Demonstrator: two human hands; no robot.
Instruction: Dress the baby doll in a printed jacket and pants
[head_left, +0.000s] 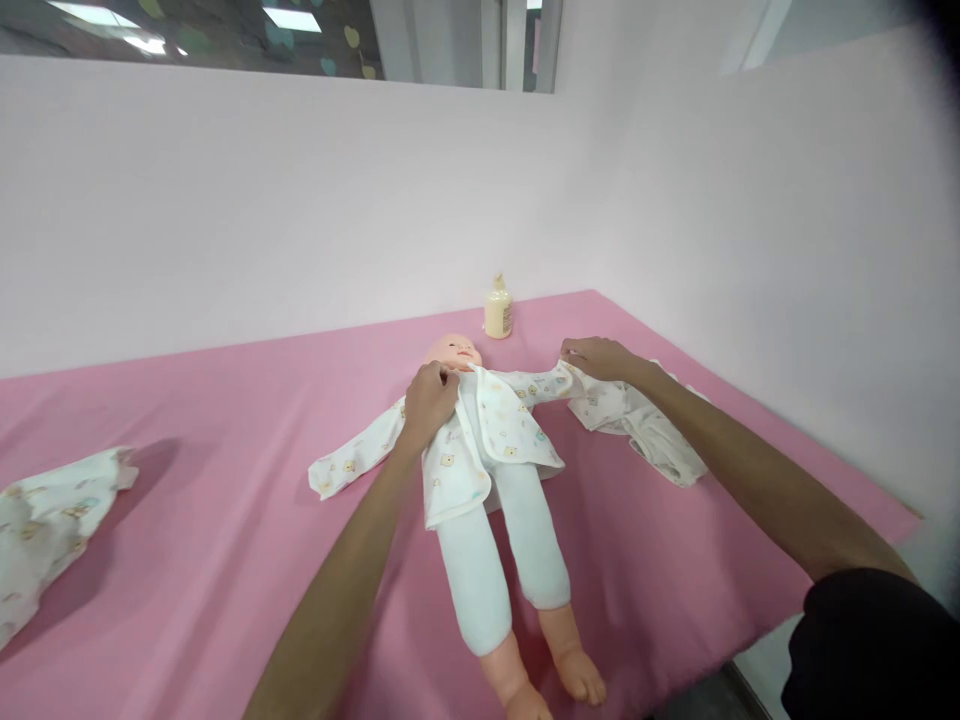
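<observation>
Two closed grips from here: left hand (433,397) pinches jacket (514,415) near the neck, right hand (598,358) its cuff (566,380), doll (472,580) face-up on pink cloth (232,540), feet (579,674) near the edge (746,638) (open stretch toward left-side garment (56,535)).

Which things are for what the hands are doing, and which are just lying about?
In use:
- doll, lying on its back
- patterned jacket on it
- left hand, at the jacket's collar
- right hand, at a sleeve end

Lying about:
- pump bottle
- crumpled white cloth
- patterned cloth, far left
</observation>
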